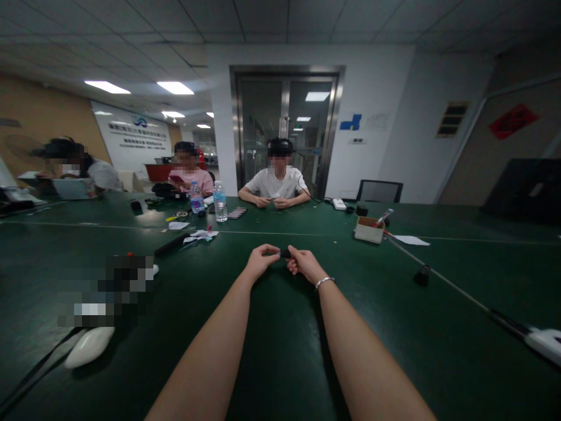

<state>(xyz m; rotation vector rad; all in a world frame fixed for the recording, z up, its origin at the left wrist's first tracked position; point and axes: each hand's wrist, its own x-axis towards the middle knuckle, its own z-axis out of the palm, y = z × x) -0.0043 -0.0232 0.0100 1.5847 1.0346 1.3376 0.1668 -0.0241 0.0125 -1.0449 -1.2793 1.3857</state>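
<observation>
Both my hands meet over the green table, on either side of a small dark object. My left hand pinches its left end between thumb and fingers. From the other side my right hand, with a silver bracelet at the wrist, grips the right end, its other fingers curled beneath. The object looks black and short; my fingers cover its ends, so I cannot make out its kind.
Across the table a person rests both hands on it. Bottles stand left of them. A small box holds a pen-like item. A cable runs along the right; a white rounded object lies near left.
</observation>
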